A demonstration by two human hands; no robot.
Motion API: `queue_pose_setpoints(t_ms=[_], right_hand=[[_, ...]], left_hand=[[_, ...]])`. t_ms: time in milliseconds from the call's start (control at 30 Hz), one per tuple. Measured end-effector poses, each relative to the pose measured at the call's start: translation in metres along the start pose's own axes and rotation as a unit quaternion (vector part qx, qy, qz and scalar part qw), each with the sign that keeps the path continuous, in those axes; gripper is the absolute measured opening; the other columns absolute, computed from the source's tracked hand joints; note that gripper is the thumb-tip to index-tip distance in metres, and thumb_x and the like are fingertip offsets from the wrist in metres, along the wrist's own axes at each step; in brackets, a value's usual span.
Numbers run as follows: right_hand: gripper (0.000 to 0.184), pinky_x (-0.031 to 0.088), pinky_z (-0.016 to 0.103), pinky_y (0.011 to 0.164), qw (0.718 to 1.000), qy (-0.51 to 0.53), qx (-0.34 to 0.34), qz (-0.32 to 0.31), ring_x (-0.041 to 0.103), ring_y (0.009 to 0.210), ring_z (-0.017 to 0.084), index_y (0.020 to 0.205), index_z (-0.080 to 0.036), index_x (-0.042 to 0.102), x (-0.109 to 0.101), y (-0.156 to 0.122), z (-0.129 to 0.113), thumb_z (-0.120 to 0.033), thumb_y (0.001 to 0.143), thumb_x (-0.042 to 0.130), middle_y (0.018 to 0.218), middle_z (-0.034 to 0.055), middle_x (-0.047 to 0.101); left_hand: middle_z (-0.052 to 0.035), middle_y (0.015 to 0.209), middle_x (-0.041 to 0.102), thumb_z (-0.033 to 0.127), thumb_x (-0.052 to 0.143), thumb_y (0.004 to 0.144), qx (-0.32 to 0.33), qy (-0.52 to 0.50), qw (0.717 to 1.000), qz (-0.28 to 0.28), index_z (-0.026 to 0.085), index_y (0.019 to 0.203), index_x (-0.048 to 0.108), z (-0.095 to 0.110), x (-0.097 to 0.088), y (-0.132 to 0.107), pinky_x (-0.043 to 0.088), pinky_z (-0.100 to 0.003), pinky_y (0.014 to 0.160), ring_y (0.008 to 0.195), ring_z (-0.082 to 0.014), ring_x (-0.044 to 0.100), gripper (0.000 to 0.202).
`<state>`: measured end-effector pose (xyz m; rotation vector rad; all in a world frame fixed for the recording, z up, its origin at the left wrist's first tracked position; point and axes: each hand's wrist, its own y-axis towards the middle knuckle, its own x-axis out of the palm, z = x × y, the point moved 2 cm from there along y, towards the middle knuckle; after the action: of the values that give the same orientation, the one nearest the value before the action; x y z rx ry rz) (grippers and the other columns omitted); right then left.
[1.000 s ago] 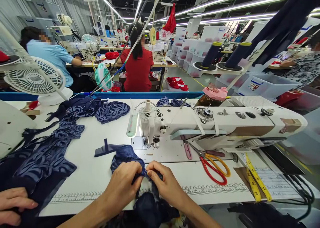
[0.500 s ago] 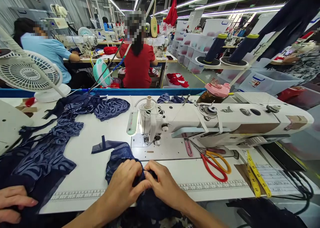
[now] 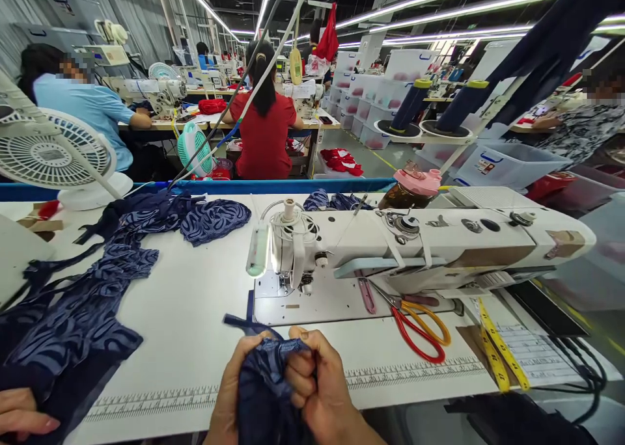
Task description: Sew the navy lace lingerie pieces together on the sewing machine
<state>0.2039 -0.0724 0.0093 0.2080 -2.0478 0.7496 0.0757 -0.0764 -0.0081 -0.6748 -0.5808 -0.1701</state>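
Note:
A dark navy garment piece (image 3: 263, 393) with a patterned edge is held up between my two hands, just in front of the sewing machine (image 3: 371, 237). My left hand (image 3: 229, 386) is closed on its left side, thumb on the upper edge. My right hand (image 3: 319, 383) pinches the upper right corner, fingers curled into the cloth. A narrow navy strap (image 3: 247, 323) trails from the top of the garment onto the table near the machine's needle plate. The garment's lower part runs out of view at the bottom.
Patterned navy pieces (image 3: 83, 308) lie along the left, with another person's hand (image 3: 24, 412) at their near end. Scissors (image 3: 420, 331) and a yellow tape measure (image 3: 493, 347) lie right. A fan (image 3: 53, 149) stands back left; a pink-lidded bottle (image 3: 415, 185) stands behind the machine.
The garment has been lifted and turned, its patterned edge now stretched between my hands. Its strap has swung right, towards the machine. The other person's hand at left has shifted slightly left and down.

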Motion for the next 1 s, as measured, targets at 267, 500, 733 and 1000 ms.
queue_pose_setpoints(t_ms=[267,500,733,1000], right_hand=[[0.036,0.010,0.020,0.043,0.957,-0.271,-0.074,-0.071,0.018,0.045,0.005,0.064,-0.018,0.043,-0.016,-0.006,-0.029,-0.041,0.078,0.067,0.051,-0.0092,0.025],[0.035,0.025,0.022,0.055,0.808,-0.563,-0.130,-0.118,0.032,0.059,0.009,0.076,-0.016,0.054,-0.004,-0.022,-0.068,-0.047,0.093,0.054,0.064,-0.0043,0.039],[0.021,0.033,0.023,0.064,0.685,-0.703,-0.166,-0.090,0.047,0.072,0.012,0.089,-0.019,0.061,-0.007,-0.025,-0.081,-0.031,0.098,0.047,0.080,-0.0011,0.055],[0.020,0.039,0.024,0.069,0.674,-0.703,-0.203,-0.102,0.055,0.076,0.014,0.090,-0.021,0.068,-0.010,-0.016,-0.077,-0.025,0.096,0.050,0.083,0.0001,0.062]], left_hand=[[-0.0011,0.068,0.053,0.059,0.042,0.097,0.173,0.301,0.935,-0.068,0.017,0.082,0.059,0.035,-0.005,-0.010,0.044,-0.023,0.067,0.067,-0.0137,0.049,0.047],[-0.0004,0.098,0.061,0.041,0.033,0.103,0.179,0.542,0.775,-0.271,0.022,0.113,0.059,0.073,0.030,0.000,0.026,-0.034,0.115,0.094,-0.0157,0.058,0.033],[0.0001,0.085,0.054,0.022,0.049,0.091,0.251,0.728,0.614,-0.174,0.022,0.094,0.062,0.083,0.033,-0.005,0.033,-0.025,0.062,0.072,-0.0139,0.049,0.013],[0.0031,0.064,0.043,0.027,0.045,0.091,0.087,0.675,0.680,-0.273,0.019,0.072,0.051,0.098,0.039,-0.012,0.026,-0.025,0.055,0.057,-0.0122,0.036,0.022]])
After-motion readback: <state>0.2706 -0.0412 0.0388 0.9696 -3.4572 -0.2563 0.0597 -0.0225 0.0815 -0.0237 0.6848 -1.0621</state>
